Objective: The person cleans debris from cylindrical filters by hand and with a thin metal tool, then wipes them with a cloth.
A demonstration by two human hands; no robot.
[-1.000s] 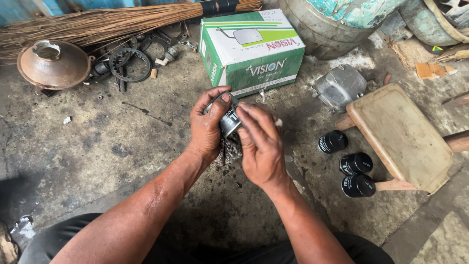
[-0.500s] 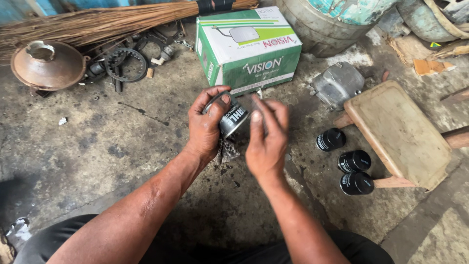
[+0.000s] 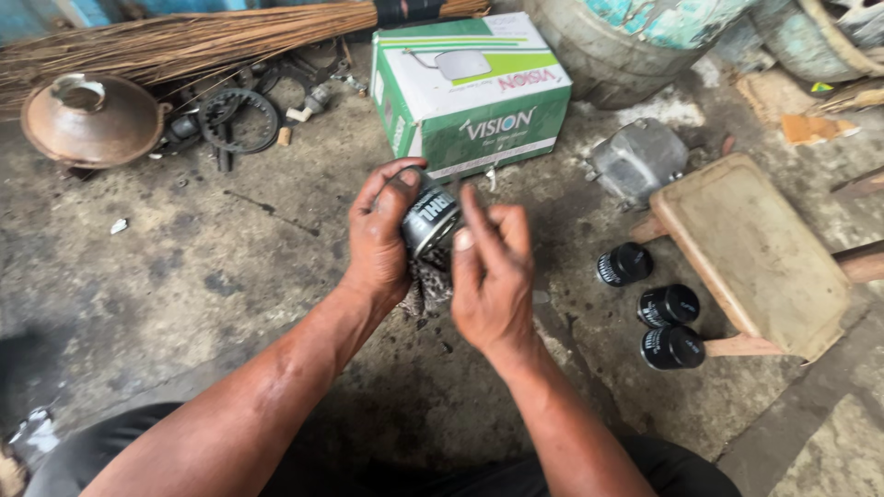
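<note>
My left hand [image 3: 379, 241] grips a small dark cylindrical oil filter [image 3: 431, 219] over the stained concrete floor, with a grimy rag [image 3: 428, 287] hanging below it. My right hand [image 3: 490, 271] is beside the filter, fingers raised and resting against its right side and the rag. It is blurred, so I cannot tell whether it grips anything. Both forearms reach up from the bottom of the head view.
A green and white cardboard box [image 3: 470, 92] lies just beyond my hands. Three black filters [image 3: 658, 308] stand to the right beside a low wooden stool [image 3: 750, 253]. A grey metal part [image 3: 637, 161], a broom [image 3: 184, 37], a rusty domed cover [image 3: 90, 120] and a sprocket [image 3: 238, 120] lie further off.
My right hand has drawn back from over the filter to its right side, fingers lifting. The left hand has turned the filter so its side faces up.
</note>
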